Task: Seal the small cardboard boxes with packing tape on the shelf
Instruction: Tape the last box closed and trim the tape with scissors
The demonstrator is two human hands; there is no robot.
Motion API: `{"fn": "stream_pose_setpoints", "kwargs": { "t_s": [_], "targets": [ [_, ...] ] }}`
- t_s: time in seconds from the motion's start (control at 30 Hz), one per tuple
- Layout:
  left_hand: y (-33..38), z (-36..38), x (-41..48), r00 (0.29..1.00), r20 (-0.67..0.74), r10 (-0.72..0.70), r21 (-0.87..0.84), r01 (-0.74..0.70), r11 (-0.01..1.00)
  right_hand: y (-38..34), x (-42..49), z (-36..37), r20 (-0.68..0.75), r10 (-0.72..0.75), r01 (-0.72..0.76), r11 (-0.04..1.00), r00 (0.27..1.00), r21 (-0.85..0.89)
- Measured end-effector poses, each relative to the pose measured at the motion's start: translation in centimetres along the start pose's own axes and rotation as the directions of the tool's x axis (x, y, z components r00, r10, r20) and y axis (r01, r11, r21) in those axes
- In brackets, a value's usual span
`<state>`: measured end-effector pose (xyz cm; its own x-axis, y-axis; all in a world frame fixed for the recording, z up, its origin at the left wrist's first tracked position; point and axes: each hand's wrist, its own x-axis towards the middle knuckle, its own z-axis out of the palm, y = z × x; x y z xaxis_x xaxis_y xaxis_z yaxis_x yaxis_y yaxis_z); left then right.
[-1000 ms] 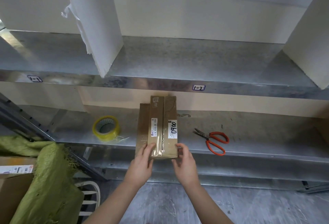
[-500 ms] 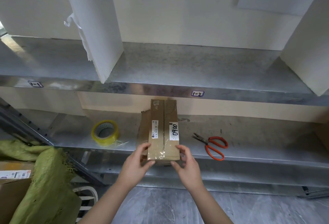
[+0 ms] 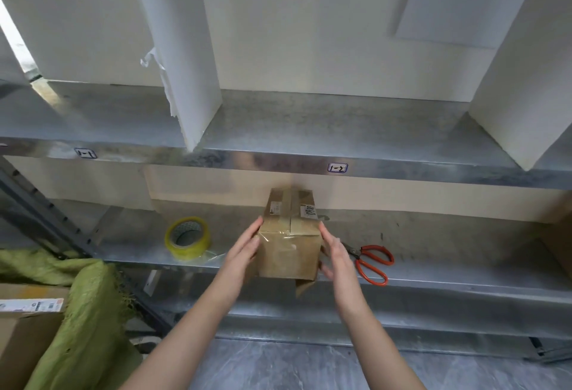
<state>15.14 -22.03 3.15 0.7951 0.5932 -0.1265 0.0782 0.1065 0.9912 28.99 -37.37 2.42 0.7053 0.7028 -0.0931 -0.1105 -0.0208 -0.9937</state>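
Box (image 3: 289,253) up between two flat palms, right at the front edge of the lower shelf (image 3: 448,268)!
Left hand (image 3: 244,253) presses its left side and right hand (image 3: 335,253) its right, fingers straight, not curled. The long axis runs away from the person toward the back wall, taped seam along it, plain end facing the camera. Tape roll (image 3: 188,238) lies left, scissors (image 3: 371,261) right.

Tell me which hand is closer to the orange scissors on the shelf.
Right. The right hand presses the right side of the box, beside the scissors; the left hand presses the opposite side, the box between them.
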Motion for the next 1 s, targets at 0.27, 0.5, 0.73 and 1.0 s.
{"fn": "stream_pose_setpoints", "kwargs": {
  "t_s": [0.27, 0.5, 0.73, 1.0],
  "targets": [
    [-0.5, -0.7, 0.3, 0.997, 0.023, 0.071, 0.129, -0.074, 0.989, 1.0, 0.7, -1.1, -0.056, -0.076, 0.074, 0.997, 0.996, -0.038],
    [-1.4, 0.7, 0.9, 0.979, -0.033, 0.201, 0.522, -0.155, 0.839, 2.9, 0.5, -1.2, -0.113, -0.197, 0.158, 0.944, 0.974, -0.29],
    [-2.1, 0.3, 1.1, 0.99, -0.081, 0.117, 0.429, -0.071, 0.901, 3.5, 0.4, -2.1, -0.063, -0.165, 0.142, 0.951, 0.984, -0.275],
    [-5.1, 1.0, 0.0, 0.982, 0.002, -0.191, 0.257, 0.184, 0.949, 7.1, -0.8, -2.0, -0.006, 0.086, -0.084, 0.964, 0.996, -0.252]
  ]
}}
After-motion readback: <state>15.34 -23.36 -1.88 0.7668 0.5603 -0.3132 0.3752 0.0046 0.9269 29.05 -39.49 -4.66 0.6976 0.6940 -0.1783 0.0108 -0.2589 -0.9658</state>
